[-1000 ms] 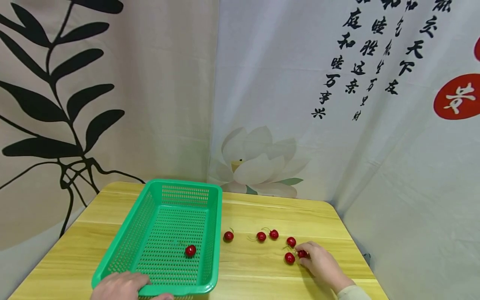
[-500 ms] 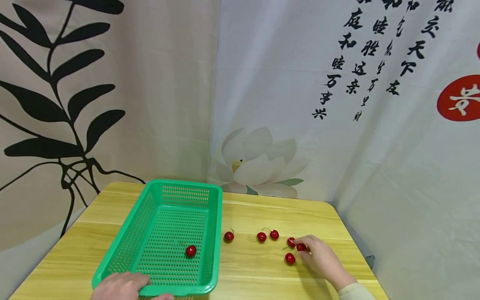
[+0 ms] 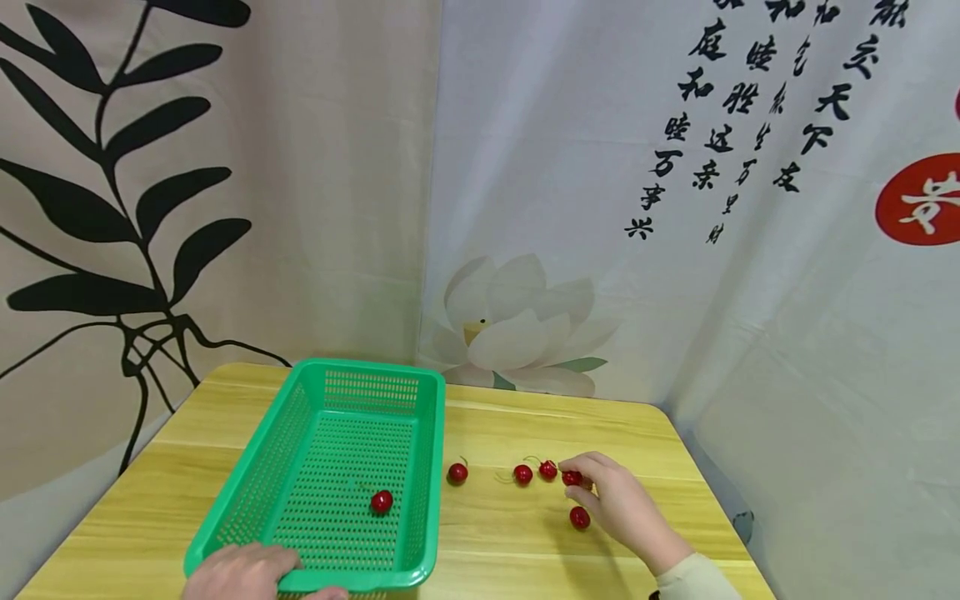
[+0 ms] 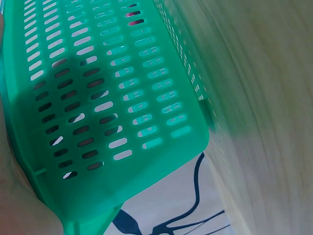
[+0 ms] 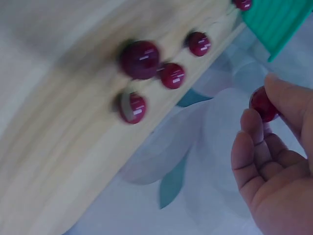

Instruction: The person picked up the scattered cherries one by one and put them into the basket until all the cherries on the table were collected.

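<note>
My right hand (image 3: pixel 621 506) pinches a red cherry (image 5: pixel 264 104) between thumb and fingers, seen up close in the right wrist view. In the head view it is over the table, near a cherry with a stem (image 3: pixel 548 470) and another cherry (image 3: pixel 580 517). More cherries lie toward the basket, one (image 3: pixel 522 475) in mid-table and one (image 3: pixel 457 473) beside the basket's right wall. My left hand (image 3: pixel 243 573) grips the near rim of the green plastic basket (image 3: pixel 437 467) at its left corner. Inside the basket rests a single cherry (image 3: pixel 382 502).
The wooden table (image 3: pixel 517 542) ends at a back edge against a hanging cloth (image 3: pixel 337 208) printed with a plant, a lotus and writing. The basket's perforated wall (image 4: pixel 102 103) fills much of the left wrist view.
My right hand has moved left and slightly away from me, carrying the cherry from the right end of the group. The left hand and basket have stayed put.
</note>
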